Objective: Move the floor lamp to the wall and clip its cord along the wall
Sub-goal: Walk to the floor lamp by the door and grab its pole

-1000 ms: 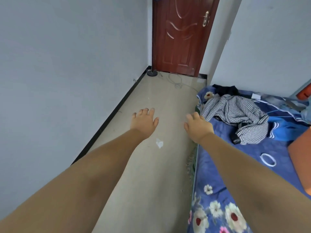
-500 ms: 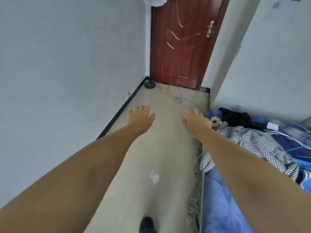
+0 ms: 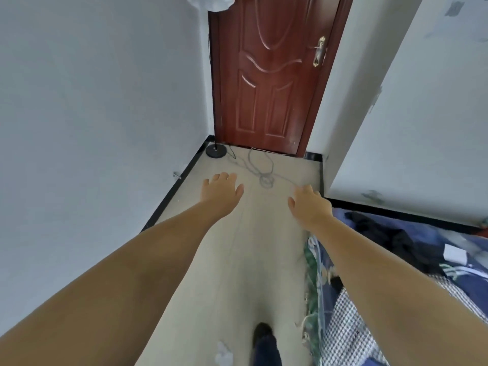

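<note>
A narrow passage of pale beige floor runs ahead between a bare grey-white wall on the left and a bed on the right. A black skirting strip lines the foot of the left wall. A second pale wall juts in on the right, with a black strip along its base too. At the far end stands a closed reddish-brown panelled door with a brass lever handle on its right side.

The bed carries a dark blue cover, a black-and-white houndstooth garment near the bottom of the view, and dark clothing further back; this part is blurred.

Both bare forearms reach forward over the floor. The left hand is palm down with fingers spread loosely, holding nothing. The right hand is also palm down, fingers slightly curled and parted, empty, above the floor near the bed's corner.

The floor lamp stands in the far left corner, well ahead of both hands: its round black base sits on the floor just beside the skirting and the door frame, its thin pole rises along the frame, and its white shade is cut off by the top edge. Its cord lies in loose loops on the floor before the door, between the base and the hands.

A dark shoe shows at the bottom, with a small white scrap on the floor beside it.
</note>
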Tool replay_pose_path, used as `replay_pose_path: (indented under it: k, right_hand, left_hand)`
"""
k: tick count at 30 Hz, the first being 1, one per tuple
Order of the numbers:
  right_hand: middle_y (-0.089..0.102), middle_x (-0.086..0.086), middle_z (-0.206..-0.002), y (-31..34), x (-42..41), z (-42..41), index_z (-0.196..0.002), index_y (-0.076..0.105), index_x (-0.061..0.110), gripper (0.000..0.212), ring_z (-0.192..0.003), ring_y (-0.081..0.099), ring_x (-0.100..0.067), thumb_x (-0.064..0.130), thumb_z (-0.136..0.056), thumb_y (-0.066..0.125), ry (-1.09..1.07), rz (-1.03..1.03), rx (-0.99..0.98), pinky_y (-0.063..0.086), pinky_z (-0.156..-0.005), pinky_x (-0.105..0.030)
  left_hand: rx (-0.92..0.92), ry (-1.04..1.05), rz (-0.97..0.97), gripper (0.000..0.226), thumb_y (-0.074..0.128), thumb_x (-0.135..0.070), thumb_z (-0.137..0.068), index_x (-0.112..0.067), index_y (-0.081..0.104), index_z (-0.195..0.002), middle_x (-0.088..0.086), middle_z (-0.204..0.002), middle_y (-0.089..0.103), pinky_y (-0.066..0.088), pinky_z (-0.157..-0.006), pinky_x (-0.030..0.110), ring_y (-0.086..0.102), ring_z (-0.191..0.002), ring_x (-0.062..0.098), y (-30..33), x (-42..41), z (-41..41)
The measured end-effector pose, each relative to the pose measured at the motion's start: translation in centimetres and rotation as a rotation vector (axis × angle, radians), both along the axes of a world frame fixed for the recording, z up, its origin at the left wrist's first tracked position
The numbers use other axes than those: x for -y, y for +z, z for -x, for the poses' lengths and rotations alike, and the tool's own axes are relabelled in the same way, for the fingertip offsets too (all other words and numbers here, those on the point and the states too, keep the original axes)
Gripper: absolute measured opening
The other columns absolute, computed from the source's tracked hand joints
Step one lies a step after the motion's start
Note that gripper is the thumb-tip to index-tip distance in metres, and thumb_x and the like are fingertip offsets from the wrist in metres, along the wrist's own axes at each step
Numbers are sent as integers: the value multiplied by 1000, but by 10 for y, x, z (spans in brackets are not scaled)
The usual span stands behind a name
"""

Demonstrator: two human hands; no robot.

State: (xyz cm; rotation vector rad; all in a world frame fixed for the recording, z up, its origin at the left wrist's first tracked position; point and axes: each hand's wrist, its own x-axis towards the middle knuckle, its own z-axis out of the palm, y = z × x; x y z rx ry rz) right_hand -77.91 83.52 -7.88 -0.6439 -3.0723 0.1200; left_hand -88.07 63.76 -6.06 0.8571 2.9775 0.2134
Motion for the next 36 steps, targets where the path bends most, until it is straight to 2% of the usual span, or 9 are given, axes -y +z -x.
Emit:
replay_pose_path:
  k: [4, 8, 12, 15, 19, 23, 26, 30, 36]
  right_hand:
    - [50, -12, -121, -7, -71, 96, -125, 43, 13, 38, -105, 54, -32, 35, -96, 31, 63, -6, 23, 43, -66, -38]
    - [50, -11, -120, -2, -132, 190, -122, 45, 13, 36, -103, 55, -31, 34, -97, 30, 68, -23, 54, 40, -65, -37]
    - [48, -14, -124, -8, -159, 292, -126, 43, 12, 39, -107, 53, -33, 35, -98, 29, 142, -10, 68, 45, -74, -39]
    - [47, -13, -128, -13, -175, 377, -130, 41, 13, 40, -110, 52, -33, 34, -98, 29, 183, 11, 58, 46, -81, -41]
    - [48, -14, -123, -9, -208, 486, -122, 43, 10, 36, -106, 53, -34, 31, -96, 30, 158, 22, 22, 40, -73, -39]
    - [50, -13, -117, 4, -249, 576, -123, 44, 11, 36, -100, 55, -33, 31, -96, 31, 129, 36, -31, 37, -67, -36]
    - [49, -12, -120, 0, -281, 634, -127, 41, 13, 38, -101, 55, -33, 34, -96, 29, 126, 60, -22, 38, -67, -36]
    - [47, -12, -127, -17, -327, 722, -133, 38, 15, 42, -107, 54, -33, 35, -98, 28, 123, 90, 28, 40, -71, -36]
    - [49, -12, -118, -49, -389, 870, -120, 42, 13, 33, -103, 56, -32, 34, -98, 29, 241, 120, 85, 46, -73, -38]
  left_hand:
    - [20, 43, -20, 50, 27, -39, -97, -12, 39, -137, 12, -138, 51, 33, -102, 45, 46, -126, 29, -5, -59, 91]
    - [29, 113, -43, 49, 29, -40, -96, -13, 42, -135, 11, -135, 54, 36, -100, 44, 49, -123, 29, -8, -93, 179]
    - [19, 219, -36, 49, 30, -41, -96, -12, 44, -133, 12, -131, 56, 38, -99, 45, 51, -120, 29, -22, -111, 274]
    - [18, 225, -34, 50, 29, -41, -96, -11, 43, -133, 13, -130, 56, 40, -97, 45, 51, -119, 31, -28, -140, 356]
    - [26, 172, -67, 46, 31, -39, -96, -12, 44, -132, 12, -129, 56, 39, -95, 44, 50, -119, 30, -27, -191, 468]
    - [19, 143, -76, 43, 33, -36, -96, -11, 48, -127, 13, -124, 58, 40, -92, 42, 52, -115, 30, -11, -243, 567]
    - [4, 109, -64, 41, 32, -36, -96, -11, 50, -123, 12, -120, 60, 41, -89, 40, 54, -110, 30, -10, -282, 631]
    - [30, 100, -68, 45, 32, -38, -96, -13, 46, -130, 11, -128, 57, 42, -95, 43, 52, -116, 30, -26, -330, 715]
    - [83, 248, -120, 43, 31, -39, -95, -15, 48, -125, 11, -123, 59, 44, -91, 44, 53, -113, 30, -63, -383, 845]
